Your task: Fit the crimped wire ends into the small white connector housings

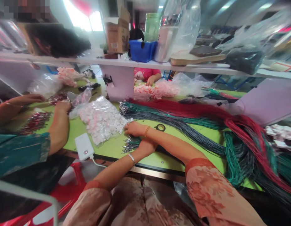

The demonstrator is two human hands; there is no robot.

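My right hand [134, 129], with a gold bracelet at its wrist, is at the right edge of a clear plastic bag of small white plastic pieces [101, 122]. Its fingers are curled together, and what they hold, if anything, is too small to make out. Below it, my left hand [147, 147], with a silver bangle, lies over a bundle of dark cords [136, 143] with metal ends pointing left. My right forearm crosses over this hand and hides its fingers. Behind my hands stretch long bundles of red cords [178, 108], green cords [194, 120] and grey cords [183, 128].
A black tape roll [161, 127] lies right of my hands. A white power bank [84, 146] with a cable sits at the table's front edge. At left, a co-worker's hands [63, 106] are among small red pieces [37, 122]. A shelf [145, 63] crosses above the table.
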